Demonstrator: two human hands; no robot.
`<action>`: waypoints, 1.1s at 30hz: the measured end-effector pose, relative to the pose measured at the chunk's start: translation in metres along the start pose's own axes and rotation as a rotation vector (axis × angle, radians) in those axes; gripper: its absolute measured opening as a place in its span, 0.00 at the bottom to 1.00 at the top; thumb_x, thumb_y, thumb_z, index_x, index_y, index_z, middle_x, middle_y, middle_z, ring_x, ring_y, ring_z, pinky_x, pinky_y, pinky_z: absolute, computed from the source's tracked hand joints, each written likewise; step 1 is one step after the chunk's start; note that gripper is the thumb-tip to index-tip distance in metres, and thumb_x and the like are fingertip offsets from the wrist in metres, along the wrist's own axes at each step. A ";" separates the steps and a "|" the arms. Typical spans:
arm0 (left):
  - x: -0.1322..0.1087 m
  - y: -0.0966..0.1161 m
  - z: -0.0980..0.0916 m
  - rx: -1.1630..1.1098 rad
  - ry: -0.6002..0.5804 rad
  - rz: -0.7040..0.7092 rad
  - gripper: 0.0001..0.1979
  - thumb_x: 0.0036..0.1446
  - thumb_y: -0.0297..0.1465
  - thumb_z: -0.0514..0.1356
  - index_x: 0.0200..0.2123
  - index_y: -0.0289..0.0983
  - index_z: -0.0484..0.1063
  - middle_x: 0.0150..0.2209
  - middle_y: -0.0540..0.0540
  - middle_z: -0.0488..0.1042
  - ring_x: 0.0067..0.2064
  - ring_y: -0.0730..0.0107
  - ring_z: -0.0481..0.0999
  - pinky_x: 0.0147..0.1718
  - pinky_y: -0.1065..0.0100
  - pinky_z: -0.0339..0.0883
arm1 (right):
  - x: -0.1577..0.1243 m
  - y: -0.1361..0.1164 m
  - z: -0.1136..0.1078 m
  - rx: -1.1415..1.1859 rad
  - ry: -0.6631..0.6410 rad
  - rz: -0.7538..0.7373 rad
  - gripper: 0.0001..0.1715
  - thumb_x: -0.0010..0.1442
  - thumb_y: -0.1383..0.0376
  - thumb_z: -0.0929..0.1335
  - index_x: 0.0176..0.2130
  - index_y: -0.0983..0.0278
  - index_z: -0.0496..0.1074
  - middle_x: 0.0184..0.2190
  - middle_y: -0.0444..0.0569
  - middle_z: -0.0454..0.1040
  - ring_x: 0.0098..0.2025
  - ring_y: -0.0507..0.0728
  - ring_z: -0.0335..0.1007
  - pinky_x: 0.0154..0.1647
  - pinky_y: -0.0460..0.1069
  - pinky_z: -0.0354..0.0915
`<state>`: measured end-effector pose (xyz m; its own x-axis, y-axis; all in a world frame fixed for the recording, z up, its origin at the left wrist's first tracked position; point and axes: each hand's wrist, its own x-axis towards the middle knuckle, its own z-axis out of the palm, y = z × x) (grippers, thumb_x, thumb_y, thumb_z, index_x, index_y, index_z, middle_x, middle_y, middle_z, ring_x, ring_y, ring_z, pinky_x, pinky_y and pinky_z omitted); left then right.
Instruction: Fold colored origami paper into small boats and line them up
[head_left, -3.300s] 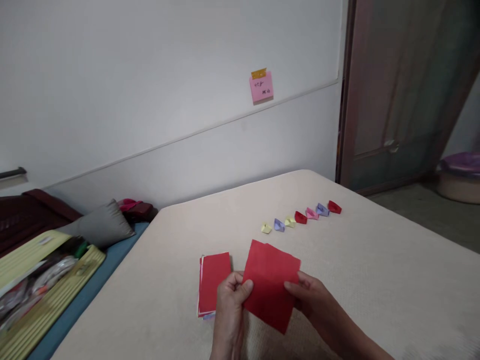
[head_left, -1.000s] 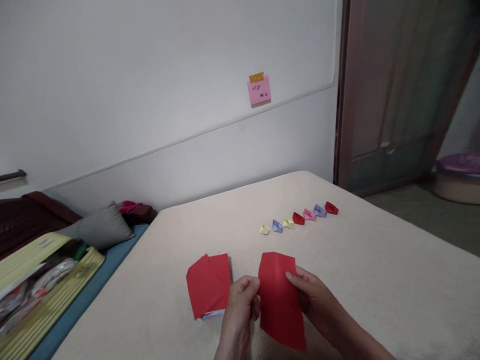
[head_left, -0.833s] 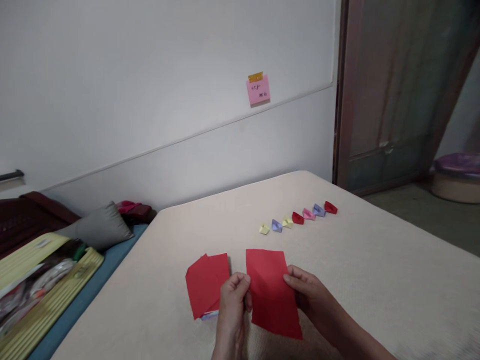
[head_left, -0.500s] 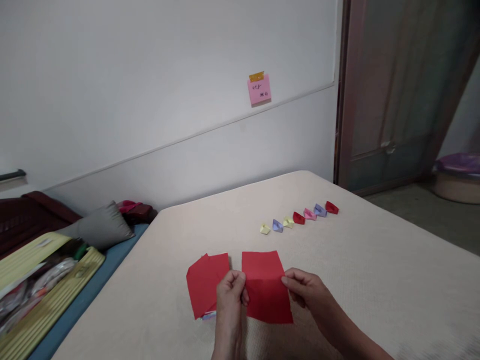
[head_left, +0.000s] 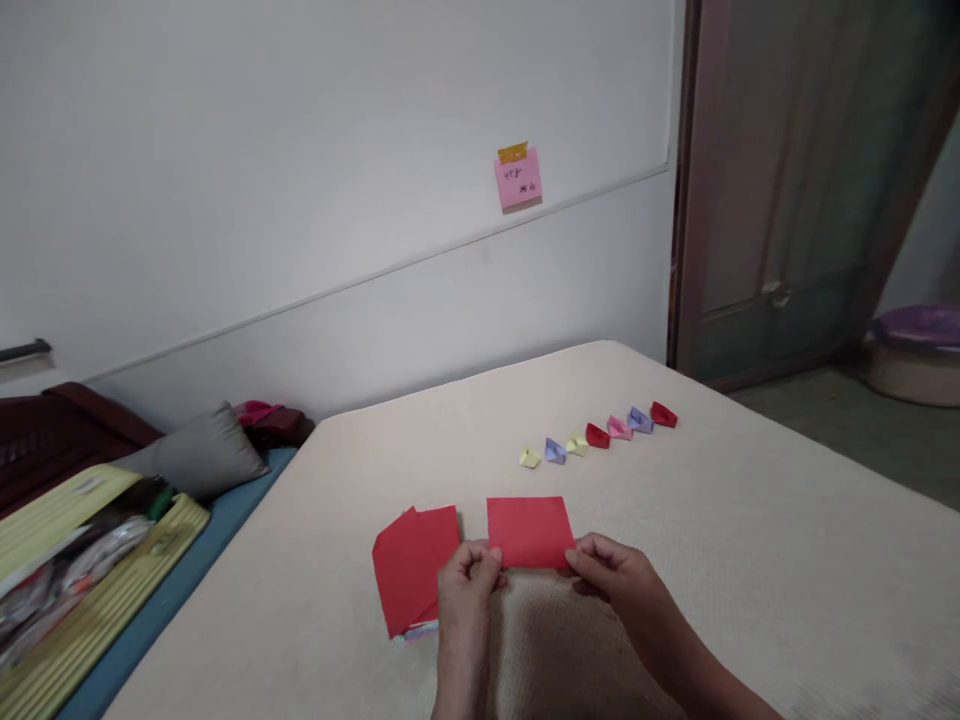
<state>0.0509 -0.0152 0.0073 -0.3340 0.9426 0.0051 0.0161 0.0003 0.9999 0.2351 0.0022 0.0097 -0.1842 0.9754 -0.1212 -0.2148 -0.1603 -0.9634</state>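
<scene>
Above the cream mattress (head_left: 750, 570), a red square of paper (head_left: 529, 532), held out flat between two hands, one at each near corner. In the left hand (head_left: 466, 590), a small, tight pinch, with thumb and fingers close together on the paper. In the right hand (head_left: 619, 580), the same kind of pinch on the other corner. Probably held like this to keep the paper flat and easy to see. Most of the paper above the grip, with only the near edge in the fingers.

Just beside the left hand, a pile of red paper (head_left: 415, 568) on the mattress, with a bit of another color showing at the bottom. Well past the hands, a neat row of tiny folded paper boats (head_left: 598, 436) in yellow, purple, red and pink, maybe lined up to keep them apart.
</scene>
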 end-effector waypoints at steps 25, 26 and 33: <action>-0.016 0.013 0.027 -0.344 -0.077 -0.104 0.39 0.32 0.26 0.70 0.52 0.38 0.62 0.43 0.39 0.73 0.36 0.64 0.76 0.36 0.66 0.68 | -0.003 -0.005 0.004 0.141 0.101 -0.027 0.28 0.44 0.64 0.71 0.46 0.63 0.64 0.34 0.48 0.76 0.31 0.59 0.72 0.32 0.51 0.67; -0.016 0.012 0.029 -0.383 -0.105 -0.124 0.42 0.32 0.27 0.71 0.53 0.37 0.60 0.42 0.40 0.74 0.39 0.61 0.76 0.37 0.65 0.68 | -0.002 -0.004 0.003 0.090 0.119 -0.037 0.28 0.44 0.63 0.71 0.46 0.63 0.64 0.32 0.48 0.76 0.30 0.59 0.72 0.31 0.51 0.67; -0.021 0.014 0.038 -0.321 -0.138 -0.168 0.36 0.35 0.24 0.67 0.52 0.34 0.62 0.33 0.44 0.78 0.30 0.65 0.76 0.27 0.70 0.65 | -0.006 -0.005 0.006 -0.082 0.084 -0.101 0.18 0.46 0.63 0.70 0.40 0.63 0.69 0.29 0.46 0.75 0.30 0.58 0.70 0.30 0.49 0.65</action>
<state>0.0936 -0.0222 0.0204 -0.1762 0.9744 -0.1394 -0.3310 0.0747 0.9407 0.2316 -0.0032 0.0171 -0.0836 0.9957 -0.0390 -0.1487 -0.0512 -0.9876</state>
